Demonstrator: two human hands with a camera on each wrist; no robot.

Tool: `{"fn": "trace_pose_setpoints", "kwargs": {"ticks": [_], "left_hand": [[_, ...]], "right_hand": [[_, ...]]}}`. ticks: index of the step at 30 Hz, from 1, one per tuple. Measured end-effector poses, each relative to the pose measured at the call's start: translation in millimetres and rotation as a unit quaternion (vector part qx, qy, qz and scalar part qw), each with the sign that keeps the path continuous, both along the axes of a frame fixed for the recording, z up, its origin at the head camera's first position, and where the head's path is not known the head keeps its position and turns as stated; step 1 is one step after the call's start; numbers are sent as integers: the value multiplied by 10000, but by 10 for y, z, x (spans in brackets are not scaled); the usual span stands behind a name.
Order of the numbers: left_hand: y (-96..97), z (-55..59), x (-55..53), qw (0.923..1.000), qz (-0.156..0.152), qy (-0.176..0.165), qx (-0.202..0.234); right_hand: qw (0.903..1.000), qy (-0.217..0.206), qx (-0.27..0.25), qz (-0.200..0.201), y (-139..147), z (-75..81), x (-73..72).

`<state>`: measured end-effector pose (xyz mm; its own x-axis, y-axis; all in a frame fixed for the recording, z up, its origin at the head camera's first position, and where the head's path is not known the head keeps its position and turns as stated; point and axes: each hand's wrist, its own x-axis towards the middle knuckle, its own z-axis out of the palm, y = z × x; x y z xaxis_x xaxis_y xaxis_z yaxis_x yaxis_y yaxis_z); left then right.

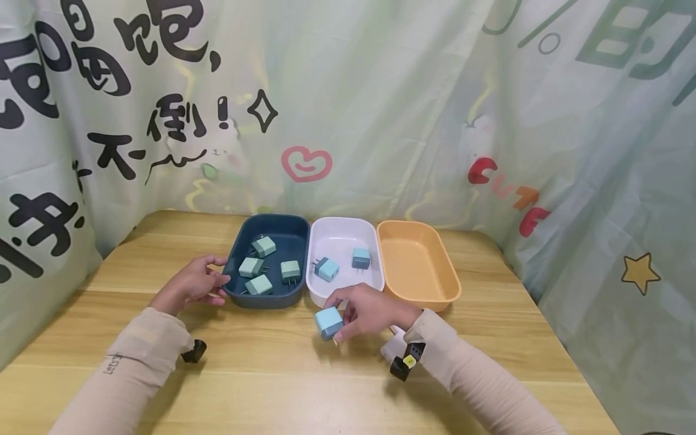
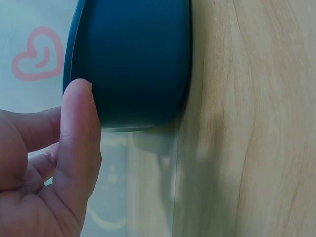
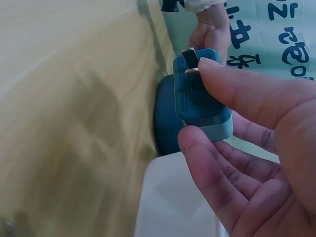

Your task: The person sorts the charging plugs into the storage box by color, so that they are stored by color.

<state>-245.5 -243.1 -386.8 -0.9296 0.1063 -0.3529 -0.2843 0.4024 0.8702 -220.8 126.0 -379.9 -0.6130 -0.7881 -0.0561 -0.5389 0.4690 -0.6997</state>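
Note:
My right hand [image 1: 365, 309] pinches a light-blue and dark-blue plug charger [image 1: 328, 323] between thumb and fingers, in front of the white tray [image 1: 345, 226]. In the right wrist view, metal prongs stick out of this charger [image 3: 200, 96] beside the thumb. Two more blue chargers [image 1: 360, 258] lie in the white tray. My left hand [image 1: 197, 281] is at the left side of the navy tray [image 1: 274, 301], its fingers loosely extended. A digit touches the navy tray [image 2: 133, 64] by its rim in the left wrist view. Several pale-green chargers [image 1: 258, 285] lie in that tray.
An orange tray [image 1: 420, 226] stands to the right of the white one, all three side by side on the wooden table [image 1: 261, 374]. Beneath my right wrist is a partly hidden whitish object [image 1: 394, 347]. A printed curtain [image 1: 375, 109] hangs behind the table.

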Motion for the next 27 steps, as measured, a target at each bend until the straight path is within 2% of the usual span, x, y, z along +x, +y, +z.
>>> {"fn": "trace_pose_setpoints", "kwargs": {"ticks": [7,15,22,27], "left_hand": [[-6,-4,4,10000,0,14,13],[-3,-2,0,10000,13,6,-4],[0,0,-3,10000,34,5,17],[-3,-4,-4,10000,10,43,9]], "right_hand": [[9998,181,-42,-100,39,83,-93],[9987,134,-22,-484,76,170,-175],[9977,275,39,-613,89,184,-326],[9973,202,-7,-700,106,164,-437]]}}
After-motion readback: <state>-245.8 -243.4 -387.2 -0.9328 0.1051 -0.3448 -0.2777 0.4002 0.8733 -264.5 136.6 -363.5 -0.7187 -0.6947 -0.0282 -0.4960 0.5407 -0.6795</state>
